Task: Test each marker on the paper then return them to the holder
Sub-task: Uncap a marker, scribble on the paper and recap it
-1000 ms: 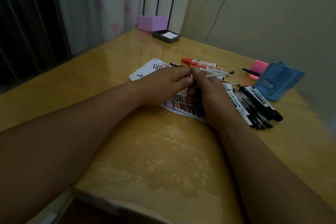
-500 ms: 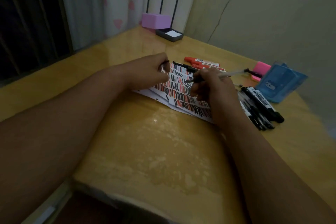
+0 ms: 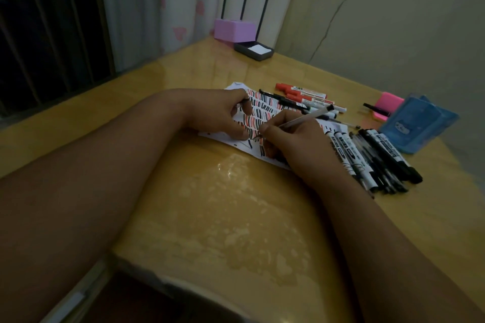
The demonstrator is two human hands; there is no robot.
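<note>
The right hand (image 3: pixel 296 139) covers the paper's (image 3: pixel 259 110) near corner

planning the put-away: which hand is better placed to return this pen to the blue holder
Right, probably. The right hand grips the pen, and the blue holder lies on that side, past the black markers. The left hand rests on the paper, farther from the holder.

It's dim and yellowish in here, a pale patchy sheen lying on the table (image 3: pixel 236 207) at centre frame, the lower corners sunk in deep shadow, the barred window (image 3: pixel 39 34) at upper left black, the strokes on the paper (image 3: pixel 265 113) sharp, straight lines bowing toward the edges.
</note>
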